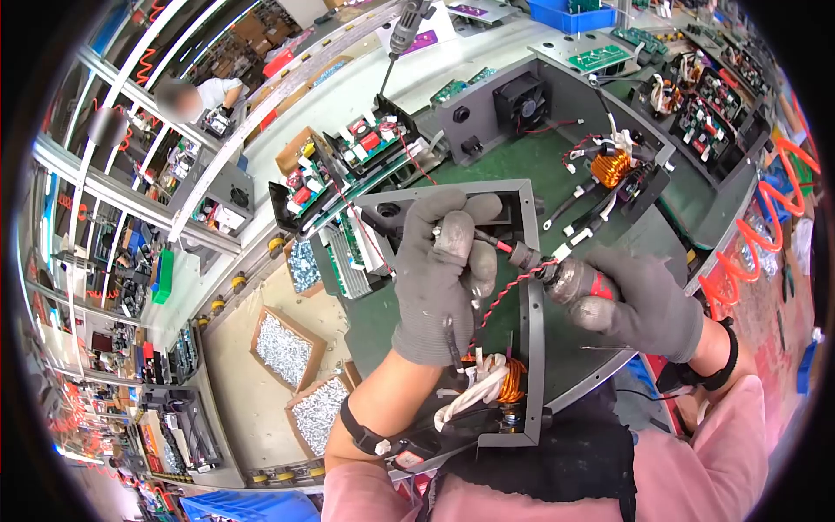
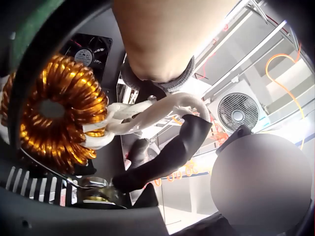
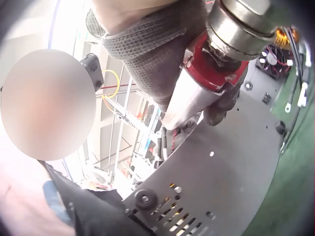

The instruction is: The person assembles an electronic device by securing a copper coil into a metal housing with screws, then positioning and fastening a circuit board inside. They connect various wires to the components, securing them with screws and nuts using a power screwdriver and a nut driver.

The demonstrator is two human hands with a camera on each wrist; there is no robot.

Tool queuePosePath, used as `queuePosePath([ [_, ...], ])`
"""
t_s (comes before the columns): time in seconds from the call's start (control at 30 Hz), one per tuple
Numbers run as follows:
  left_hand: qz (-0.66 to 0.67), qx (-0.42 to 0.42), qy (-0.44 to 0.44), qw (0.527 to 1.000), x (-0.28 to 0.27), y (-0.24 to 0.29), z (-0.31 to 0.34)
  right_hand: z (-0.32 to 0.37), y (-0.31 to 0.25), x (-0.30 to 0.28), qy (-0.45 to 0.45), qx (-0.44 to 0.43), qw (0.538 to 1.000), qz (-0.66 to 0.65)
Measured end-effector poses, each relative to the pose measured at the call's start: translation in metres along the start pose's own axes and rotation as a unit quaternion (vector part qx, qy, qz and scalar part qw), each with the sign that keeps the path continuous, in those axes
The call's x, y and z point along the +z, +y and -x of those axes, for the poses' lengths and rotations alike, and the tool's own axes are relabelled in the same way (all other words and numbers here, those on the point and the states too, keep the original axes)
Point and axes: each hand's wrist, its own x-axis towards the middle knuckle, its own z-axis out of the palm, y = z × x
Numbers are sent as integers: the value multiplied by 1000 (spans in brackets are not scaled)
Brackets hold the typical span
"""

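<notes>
Coil (image 1: 511, 383) copper-orange; twisted wire (image 1: 504, 300) red/blk; workbench (image 1: 557, 174) green; shirt (image 1: 713, 444) pink.

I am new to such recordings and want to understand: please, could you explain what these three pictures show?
There is no robot: a person works with two gloved hands. The large picture comes from a camera on the head; the others come from cameras on the left and right wrists. On the green work surface stand grey metal cases; the nearest case holds a copper coil. Boxes of small metal parts are beside it. The right hand grips a red and silver tool. The left hand has curled fingers near its tip; I cannot tell what they hold.
</notes>
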Motion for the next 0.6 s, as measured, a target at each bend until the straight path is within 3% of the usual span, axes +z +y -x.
queuePosePath([
  [0.03, 4, -19, -73, 997, -13, -1, -1, 1, 2, 2, -7, 2, 999, -38],
  [0.13, 83, -101, -18, 991, -31, -5, -11, 4, 3, -9, -21, 52, 995, -79],
  [0.2, -88, -150, -1, 985, -59, -5, -10, 10, 18, -12, 23, 42, 996, -73],
  [0.27, -268, -242, -121, 925, -84, 6, -8, 15, 31, -24, 36, 66, 994, -79],
  [0.3, -394, -240, -198, 865, -91, 11, -4, 20, 50, -22, 78, 18, 991, -106],
  [0.33, -508, -235, -271, 783, -98, 15, 3, 24, 45, -37, 1, 87, 986, -141],
  [0.37, -515, -126, -382, 756, -114, 13, 14, 31, 61, -35, 27, 67, 989, -126],
  [0.43, -462, -108, -448, 758, -119, 13, 26, 45, 76, -38, 5, 109, 985, -135],
  [0.47, -484, -103, -459, 738, -123, 7, 30, 51, 80, -40, -15, 96, 976, -194],
  [0.5, -505, -97, -470, 717, -127, 0, 35, 58, 86, -41, -56, 88, 983, -150],
  [0.57, -476, -113, -440, 753, -103, -6, 54, 71, 93, -39, -100, 86, 984, -117],
  [0.6, -453, -184, -371, 790, -98, -10, 61, 75, 92, -37, -158, 121, 974, -104],
])
